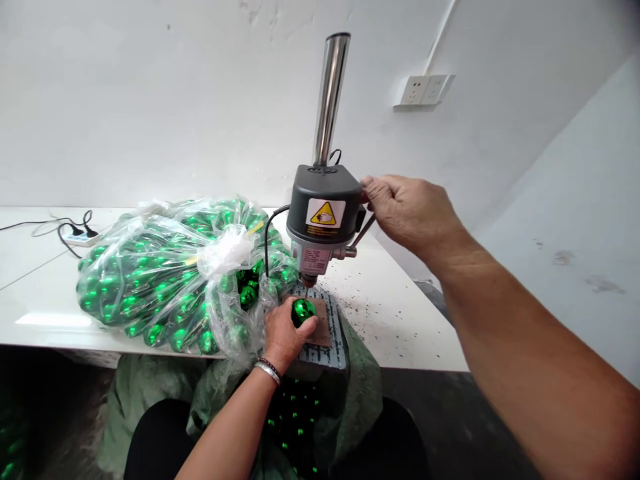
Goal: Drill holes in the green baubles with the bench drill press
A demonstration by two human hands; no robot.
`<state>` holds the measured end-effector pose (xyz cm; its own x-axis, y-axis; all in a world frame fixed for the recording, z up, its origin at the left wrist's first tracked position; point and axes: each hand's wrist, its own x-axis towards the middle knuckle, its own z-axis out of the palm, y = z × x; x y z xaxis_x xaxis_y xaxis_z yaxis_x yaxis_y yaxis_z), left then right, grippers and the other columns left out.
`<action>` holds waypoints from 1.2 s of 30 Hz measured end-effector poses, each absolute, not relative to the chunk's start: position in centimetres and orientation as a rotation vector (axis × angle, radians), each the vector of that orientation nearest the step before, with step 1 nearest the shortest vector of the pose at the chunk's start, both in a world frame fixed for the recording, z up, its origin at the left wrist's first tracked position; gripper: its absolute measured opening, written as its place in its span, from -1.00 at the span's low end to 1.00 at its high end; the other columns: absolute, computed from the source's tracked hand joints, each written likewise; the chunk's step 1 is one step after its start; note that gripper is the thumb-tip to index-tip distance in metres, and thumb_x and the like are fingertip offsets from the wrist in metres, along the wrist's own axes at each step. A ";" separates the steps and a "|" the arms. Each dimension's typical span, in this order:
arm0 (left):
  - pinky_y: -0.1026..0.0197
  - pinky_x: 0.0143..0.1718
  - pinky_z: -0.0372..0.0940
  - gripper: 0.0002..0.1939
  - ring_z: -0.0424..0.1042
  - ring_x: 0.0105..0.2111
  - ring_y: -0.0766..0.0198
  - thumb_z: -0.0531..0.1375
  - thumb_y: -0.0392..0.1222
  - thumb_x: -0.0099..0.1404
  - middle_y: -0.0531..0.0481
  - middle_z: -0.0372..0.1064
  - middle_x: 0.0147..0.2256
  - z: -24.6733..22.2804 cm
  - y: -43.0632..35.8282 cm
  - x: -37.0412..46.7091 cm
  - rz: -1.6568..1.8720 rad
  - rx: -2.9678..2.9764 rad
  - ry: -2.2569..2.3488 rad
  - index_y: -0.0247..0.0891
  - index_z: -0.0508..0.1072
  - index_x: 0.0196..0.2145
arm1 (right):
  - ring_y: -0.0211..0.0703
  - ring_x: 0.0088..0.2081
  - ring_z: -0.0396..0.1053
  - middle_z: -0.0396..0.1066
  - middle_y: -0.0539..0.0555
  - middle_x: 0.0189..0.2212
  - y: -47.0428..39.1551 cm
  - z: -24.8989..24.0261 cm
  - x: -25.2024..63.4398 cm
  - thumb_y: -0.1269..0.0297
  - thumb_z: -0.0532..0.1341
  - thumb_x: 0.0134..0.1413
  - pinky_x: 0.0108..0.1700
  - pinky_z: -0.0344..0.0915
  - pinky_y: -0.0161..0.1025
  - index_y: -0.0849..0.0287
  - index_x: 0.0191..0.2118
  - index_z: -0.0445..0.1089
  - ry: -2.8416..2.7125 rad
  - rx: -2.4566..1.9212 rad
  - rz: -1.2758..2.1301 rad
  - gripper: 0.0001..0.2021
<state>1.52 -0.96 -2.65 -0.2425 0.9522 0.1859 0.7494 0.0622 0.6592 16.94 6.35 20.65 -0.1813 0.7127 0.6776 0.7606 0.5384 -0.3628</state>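
My left hand (286,332) grips a shiny green ball (303,311) on a brown board (323,323), which lies on the base of a small drill press (325,200). The thin bit stands right at the top of the ball; whether it has entered is too small to tell. Up at the right side of the press, my right hand (400,203) is closed round the end of the feed lever (366,230). Just left of the press, a clear plastic bag (160,280) full of green balls lies with a torn, open part near my left hand.
Dark crumbs are scattered on the white table (400,320) right of the press. A green sack (363,380) with more green balls hangs below the front edge. A power strip (83,238) with cords lies at the far left; a socket (425,90) is on the wall.
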 end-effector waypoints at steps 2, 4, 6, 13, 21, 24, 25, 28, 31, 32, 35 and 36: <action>-0.02 -0.01 0.20 -0.44 0.42 -0.08 -0.03 0.23 0.02 0.20 -0.14 0.50 -0.11 -2.6 -1.0 1.6 0.964 1.733 2.032 -0.20 0.34 0.12 | -0.31 -0.46 0.14 0.30 0.04 -0.50 6.4 20.4 16.3 0.04 -0.05 0.25 -0.31 0.05 -0.30 0.20 -0.43 0.34 -1.871 -1.384 -0.053 -0.59; -0.06 0.03 0.19 -0.40 0.40 -0.03 -0.05 0.23 0.02 0.21 -0.15 0.47 -0.05 -2.7 -0.9 1.5 0.967 1.744 2.015 -0.17 0.31 0.17 | -0.31 -0.44 0.09 0.31 0.05 -0.46 6.4 20.4 15.8 0.11 -0.04 0.23 -0.30 0.01 -0.29 0.19 -0.41 0.33 -1.815 -1.494 -0.052 -0.66; -0.05 0.03 0.19 -0.45 0.39 -0.02 -0.04 0.25 0.04 0.19 -0.12 0.47 -0.05 -2.8 -0.8 1.5 0.991 1.726 1.992 -0.15 0.36 0.12 | -0.32 -0.46 0.01 0.31 0.06 -0.45 6.2 20.4 15.6 0.13 -0.04 0.21 -0.31 -0.03 -0.28 0.18 -0.40 0.32 -1.788 -1.529 -0.052 -0.68; -0.06 0.06 0.20 -0.41 0.40 -0.03 -0.02 0.27 0.12 0.17 -0.07 0.47 -0.03 -2.5 -0.9 1.2 1.010 1.702 1.902 -0.14 0.37 0.11 | -0.35 -0.54 -0.13 0.20 0.05 -0.57 7.2 19.7 16.1 0.11 -0.01 0.12 -0.40 -0.07 -0.28 0.16 -0.46 0.24 -1.781 -1.464 -0.172 -0.73; -0.13 0.14 0.14 -0.44 0.34 0.06 -0.05 0.15 0.08 0.28 -0.12 0.37 0.11 -2.4 -1.3 1.0 1.001 1.765 1.842 -0.15 0.30 0.18 | -0.35 -0.54 -0.09 0.28 0.09 -0.49 7.5 19.1 16.3 0.07 -0.04 0.14 -0.41 -0.08 -0.26 0.14 -0.46 0.13 -1.804 -1.407 -0.176 -0.72; -0.13 0.17 0.12 -0.43 0.31 0.09 -0.05 0.13 0.06 0.29 -0.14 0.33 0.14 -2.4 -1.4 0.9 0.991 1.773 1.840 -0.18 0.28 0.20 | -0.32 -0.54 -0.02 0.31 0.11 -0.48 7.7 18.5 16.5 -0.07 -0.12 0.17 -0.42 -0.09 -0.25 0.10 -0.42 0.21 -1.770 -1.346 -0.194 -0.61; -0.13 0.17 0.13 -0.42 0.31 0.09 -0.05 0.15 0.05 0.28 -0.14 0.33 0.15 -2.4 -1.4 0.9 0.993 1.779 1.836 -0.18 0.27 0.20 | -0.31 -0.54 -0.01 0.31 0.11 -0.48 7.7 18.4 16.6 -0.10 -0.13 0.17 -0.42 -0.09 -0.25 0.10 -0.41 0.23 -1.749 -1.345 -0.205 -0.58; -0.13 0.15 0.15 -0.39 0.32 0.10 -0.06 0.22 0.03 0.21 -0.13 0.34 0.15 -2.6 -1.4 0.7 1.016 1.792 1.815 -0.17 0.28 0.19 | -0.30 -0.53 0.04 0.31 0.11 -0.48 7.8 18.3 16.5 -0.06 -0.11 0.17 -0.41 -0.08 -0.25 0.10 -0.41 0.24 -1.749 -1.368 -0.229 -0.61; -0.11 0.13 0.17 -0.38 0.34 0.08 -0.05 0.27 0.00 0.17 -0.11 0.37 0.12 -2.8 -1.3 0.6 1.061 1.778 1.804 -0.18 0.31 0.16 | -0.31 -0.49 0.07 0.35 0.12 -0.42 7.3 18.9 16.2 0.10 -0.03 0.14 -0.37 -0.03 -0.24 0.14 -0.42 0.23 -1.774 -1.408 -0.178 -0.75; -0.10 0.13 0.17 -0.39 0.35 0.07 -0.04 0.27 -0.01 0.17 -0.11 0.38 0.11 -2.9 -1.3 0.6 1.076 1.769 1.805 -0.18 0.31 0.16 | -0.32 -0.48 0.07 0.36 0.12 -0.40 7.1 19.2 16.1 0.14 -0.01 0.13 -0.35 -0.01 -0.23 0.15 -0.42 0.23 -1.766 -1.418 -0.153 -0.77; -0.05 0.13 0.18 -0.44 0.37 0.05 0.01 0.25 -0.03 0.19 -0.09 0.42 0.08 -3.0 -1.0 0.6 1.096 1.744 1.799 -0.17 0.34 0.13 | -0.33 -0.47 0.02 0.34 0.10 -0.42 6.7 19.5 15.8 0.15 -0.03 0.14 -0.31 -0.01 -0.24 0.16 -0.44 0.20 -1.744 -1.417 -0.122 -0.76; -0.04 0.13 0.18 -0.46 0.38 0.04 0.02 0.24 -0.03 0.21 -0.09 0.42 0.07 -3.1 -1.0 0.6 1.093 1.744 1.795 -0.17 0.34 0.13 | -0.33 -0.47 0.02 0.33 0.08 -0.44 6.7 19.4 15.8 0.14 -0.03 0.14 -0.31 -0.01 -0.25 0.16 -0.44 0.19 -1.742 -1.404 -0.124 -0.75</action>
